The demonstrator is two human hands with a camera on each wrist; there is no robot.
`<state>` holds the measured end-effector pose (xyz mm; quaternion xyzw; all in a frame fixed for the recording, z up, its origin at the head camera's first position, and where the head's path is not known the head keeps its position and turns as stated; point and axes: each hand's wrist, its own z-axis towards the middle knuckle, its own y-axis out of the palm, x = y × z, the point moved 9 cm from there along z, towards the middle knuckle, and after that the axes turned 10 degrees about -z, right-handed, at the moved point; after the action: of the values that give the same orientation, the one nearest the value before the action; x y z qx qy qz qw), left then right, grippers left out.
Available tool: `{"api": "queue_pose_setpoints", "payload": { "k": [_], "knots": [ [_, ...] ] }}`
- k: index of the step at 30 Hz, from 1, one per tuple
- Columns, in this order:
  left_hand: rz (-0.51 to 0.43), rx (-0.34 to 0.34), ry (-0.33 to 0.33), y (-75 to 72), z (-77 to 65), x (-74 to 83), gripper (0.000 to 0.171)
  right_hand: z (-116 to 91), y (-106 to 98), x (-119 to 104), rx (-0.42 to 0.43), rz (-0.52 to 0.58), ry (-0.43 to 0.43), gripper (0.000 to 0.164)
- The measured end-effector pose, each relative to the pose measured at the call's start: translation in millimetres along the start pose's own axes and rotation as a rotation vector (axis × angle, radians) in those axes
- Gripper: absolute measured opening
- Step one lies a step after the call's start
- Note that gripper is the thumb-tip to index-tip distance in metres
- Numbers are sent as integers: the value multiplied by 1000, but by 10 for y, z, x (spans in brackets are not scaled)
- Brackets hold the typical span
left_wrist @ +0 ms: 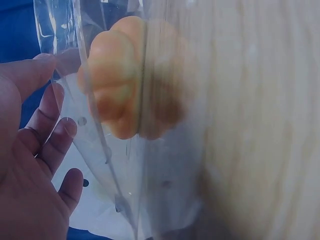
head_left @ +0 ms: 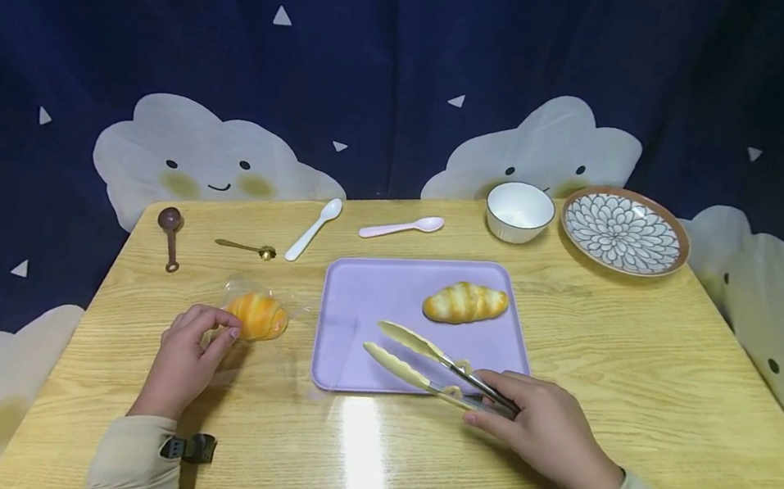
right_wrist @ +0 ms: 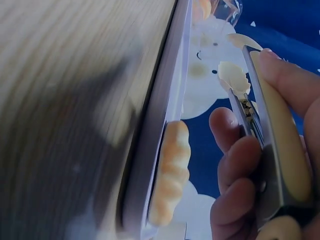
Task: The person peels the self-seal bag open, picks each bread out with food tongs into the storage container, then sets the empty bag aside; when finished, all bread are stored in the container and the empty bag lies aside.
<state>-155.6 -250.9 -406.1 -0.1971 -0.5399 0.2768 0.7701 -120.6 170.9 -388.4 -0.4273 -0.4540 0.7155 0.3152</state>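
My left hand point(head_left: 187, 358) pinches the edge of a clear plastic bag point(left_wrist: 56, 30) between thumb and fingertips. Inside the bag lies an orange-yellow croissant point(head_left: 259, 316), left of the purple tray point(head_left: 371, 291). My right hand point(head_left: 549, 430) grips a pair of tongs point(head_left: 400, 367) by the handles. Their cream scalloped tips point left over the tray's front part, spread apart with nothing between them. A paler bread roll point(head_left: 466, 303) rests on the right half of the tray; the right wrist view shows it too, beyond the tray's near rim.
Behind the tray lie a white spoon point(head_left: 315, 229) and a pink spoon point(head_left: 402, 227). Further left are a small gold spoon point(head_left: 243, 246) and a brown scoop point(head_left: 170, 220). A white bowl point(head_left: 519, 212) and a flower-patterned plate point(head_left: 624, 230) stand at the back right, before a dark blue curtain point(head_left: 401, 64).
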Motion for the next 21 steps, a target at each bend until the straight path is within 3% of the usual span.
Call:
{"api": "queue_pose_setpoints", "payload": {
  "k": [11,21],
  "knots": [
    [-12,3,27,8,-1,-5,4,207,136,-254,-8,-3,-112,48],
    [-10,11,39,18,5,14,3,462,243,-477,-53,18,-159,45]
  ]
}}
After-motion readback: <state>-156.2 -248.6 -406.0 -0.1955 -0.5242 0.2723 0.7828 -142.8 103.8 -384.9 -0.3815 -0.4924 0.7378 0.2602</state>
